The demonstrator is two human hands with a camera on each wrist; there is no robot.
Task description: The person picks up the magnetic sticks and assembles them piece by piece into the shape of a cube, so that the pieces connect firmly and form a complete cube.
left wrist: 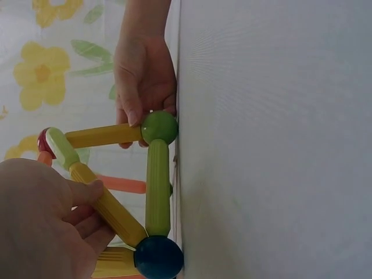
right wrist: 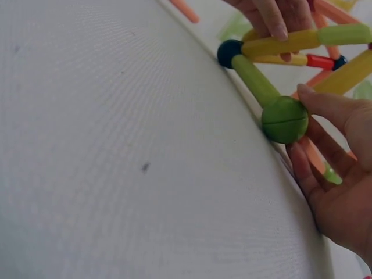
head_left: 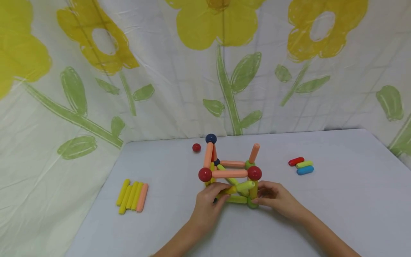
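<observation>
A frame of magnetic rods and balls (head_left: 230, 174) stands mid-table, with red balls at its upper front corners. My left hand (head_left: 208, 201) pinches a slanting yellow rod (left wrist: 110, 204) between thumb and fingers. That rod runs up from a dark blue ball (left wrist: 158, 257) at the base, and a light green rod (left wrist: 62, 146) continues from its upper end towards the red ball (head_left: 254, 173). Around the green ball (right wrist: 285, 120) at the lower right front corner, my right hand (head_left: 278, 200) curls its thumb and fingers. A lime rod (left wrist: 157, 189) joins the green and blue balls along the bottom.
Several yellow rods (head_left: 129, 196) and an orange rod (head_left: 142, 197) lie together at the left. Short red (head_left: 296, 161), lime (head_left: 304, 164) and blue rods (head_left: 305, 170) lie at the right. A loose red ball (head_left: 196, 147) sits behind the frame, near the flowered curtain (head_left: 179, 89).
</observation>
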